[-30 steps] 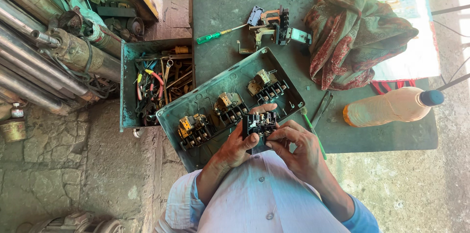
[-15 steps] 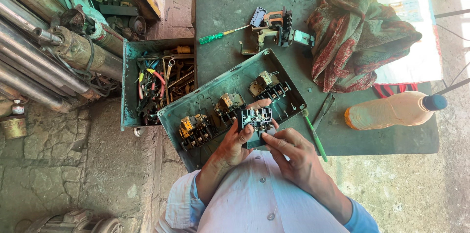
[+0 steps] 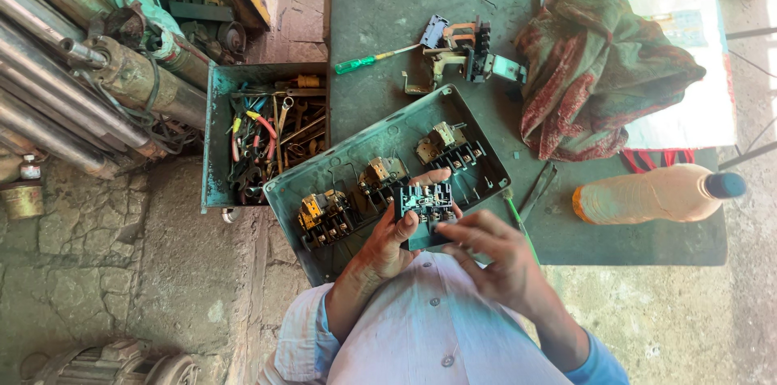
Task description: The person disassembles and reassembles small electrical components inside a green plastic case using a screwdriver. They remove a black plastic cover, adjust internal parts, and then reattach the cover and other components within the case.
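Fingers (image 3: 405, 223) of the left hand (image 3: 388, 243) pinch a small black switch block (image 3: 426, 205); right hand (image 3: 494, 259) fingers spread beside it. Three blocks sit in the green box (image 3: 356, 154); more parts (image 3: 465, 53) wait on the bench (image 3: 388, 4).

My left hand (image 3: 387, 241) is closed in a grip, thumb pressed up on the near side and fingers wrapped round the far side, one fingertip showing above the grip. Its forearm runs down and left to a rolled-up sleeve. My right hand (image 3: 490, 257) sits just right of the grip, palm down, fingers spread and bent toward it, its forearm angling down and right.
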